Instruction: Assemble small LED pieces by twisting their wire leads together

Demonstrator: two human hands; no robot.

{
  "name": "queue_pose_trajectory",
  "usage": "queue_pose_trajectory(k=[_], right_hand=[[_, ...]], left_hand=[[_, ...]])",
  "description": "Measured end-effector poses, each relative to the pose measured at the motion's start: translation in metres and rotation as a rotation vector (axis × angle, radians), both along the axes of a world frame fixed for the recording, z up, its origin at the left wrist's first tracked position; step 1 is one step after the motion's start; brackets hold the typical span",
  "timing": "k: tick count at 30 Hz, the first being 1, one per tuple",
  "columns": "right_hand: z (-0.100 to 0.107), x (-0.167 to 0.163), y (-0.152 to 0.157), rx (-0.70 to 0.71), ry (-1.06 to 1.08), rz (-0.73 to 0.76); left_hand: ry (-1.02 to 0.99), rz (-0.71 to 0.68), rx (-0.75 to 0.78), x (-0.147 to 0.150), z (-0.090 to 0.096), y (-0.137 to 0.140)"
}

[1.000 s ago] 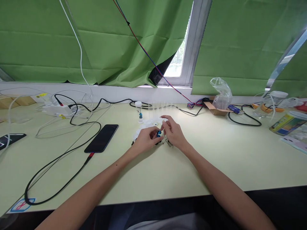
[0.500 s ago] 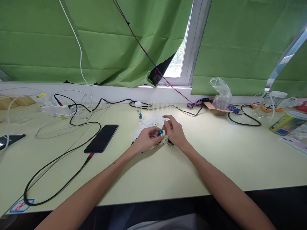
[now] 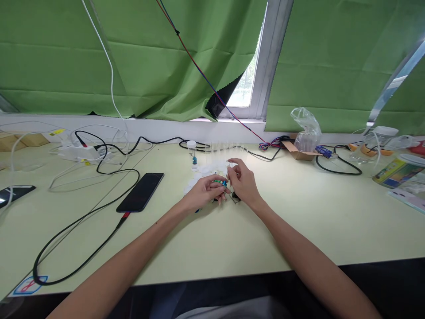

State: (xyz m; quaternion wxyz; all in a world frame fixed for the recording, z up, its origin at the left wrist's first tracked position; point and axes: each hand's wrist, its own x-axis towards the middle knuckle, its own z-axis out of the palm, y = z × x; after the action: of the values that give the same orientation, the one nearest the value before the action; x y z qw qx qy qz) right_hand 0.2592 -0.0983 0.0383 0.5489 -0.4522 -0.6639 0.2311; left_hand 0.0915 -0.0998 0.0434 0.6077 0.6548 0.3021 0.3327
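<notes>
My left hand point(image 3: 206, 192) pinches a small blue component point(image 3: 224, 183) between thumb and fingertips, just above the table. Close beside it, my right hand point(image 3: 245, 180) is closed on a thin dark rod or wire point(image 3: 227, 174) that slants down to the blue component. The fingers hide much of both, so their exact kind does not show. Under and around the hands lie several small dark, green and blue parts, partly covered. Behind them stands a clear tube point(image 3: 193, 156) with a white cap and blue-green pieces inside, next to several clear upright tubes point(image 3: 223, 150).
A black phone point(image 3: 141, 192) with a charging cable point(image 3: 79, 269) lies to the left, near a white power strip point(image 3: 81, 153). At the back right are a cardboard box point(image 3: 299, 152) with a plastic bag, a clear jar point(image 3: 381, 141) and a labelled tub point(image 3: 398, 170).
The blue component has shifted slightly right and tilted in my left hand. My right hand has moved very little, and the thin dark piece now points more steeply down at the component.
</notes>
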Motion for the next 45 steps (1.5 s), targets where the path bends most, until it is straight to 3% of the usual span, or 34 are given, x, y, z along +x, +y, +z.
queue_pose_trajectory(k=[6,12,20,29,45], right_hand=[[0.0016,-0.0005,-0.0013,0.015,0.006,-0.013],[0.0007,-0.0003,-0.0011,0.016,0.021,-0.008],[0.0017,-0.0006,-0.0014,0.035,0.008,-0.007],[0.0008,-0.0011,0.0001,0.017,-0.04,0.005],[-0.0039,0.0003,0.004,-0.015,-0.101,0.015]], left_hand=[[-0.062,-0.054,-0.117,-0.0008,-0.0017,-0.0001],[-0.062,-0.045,-0.129,0.0004,-0.0015,-0.0011],[0.035,0.052,-0.045,0.0014,-0.002,0.0009],[0.246,0.179,0.157,0.0023,0.0027,-0.002],[0.289,0.105,0.179,0.0007,0.0044,-0.0026]])
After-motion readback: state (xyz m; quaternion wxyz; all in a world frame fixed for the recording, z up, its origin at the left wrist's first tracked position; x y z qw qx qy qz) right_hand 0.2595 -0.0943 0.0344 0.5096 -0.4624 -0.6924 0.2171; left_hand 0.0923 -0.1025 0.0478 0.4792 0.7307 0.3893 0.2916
